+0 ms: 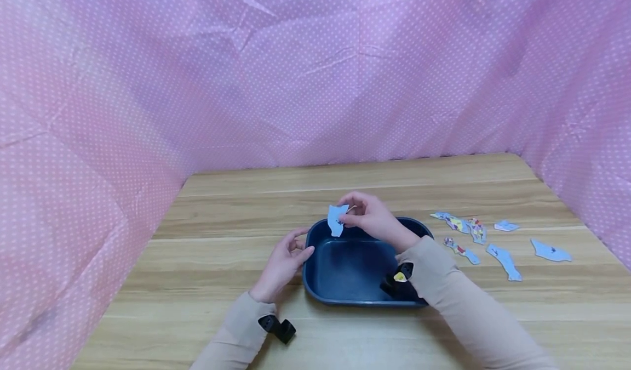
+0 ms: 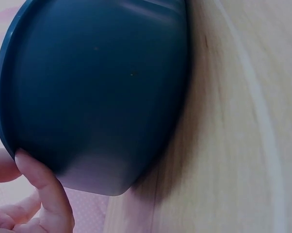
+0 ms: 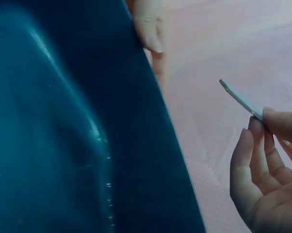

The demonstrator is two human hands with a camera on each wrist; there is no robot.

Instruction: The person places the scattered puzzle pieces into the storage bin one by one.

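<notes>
My right hand point(image 1: 371, 216) pinches a thin light-blue puzzle piece point(image 1: 336, 220) between thumb and fingertips, above the far left part of a dark blue plastic basin point(image 1: 345, 271). In the right wrist view the piece point(image 3: 240, 100) shows nearly edge-on, and the fingers below it are curled. At the basin's left end, my left hand point(image 1: 283, 263) holds the rim. The left wrist view has the thumb point(image 2: 46, 187) against the basin wall point(image 2: 88, 107), with other fingers behind the rim.
Several irregular pieces lie on the wooden table right of the basin, among them a plain blue one point(image 1: 550, 251), a long one point(image 1: 505, 261) and a colourful printed one point(image 1: 476, 231). A pink dotted cloth point(image 1: 315, 74) hangs behind the table and along both sides.
</notes>
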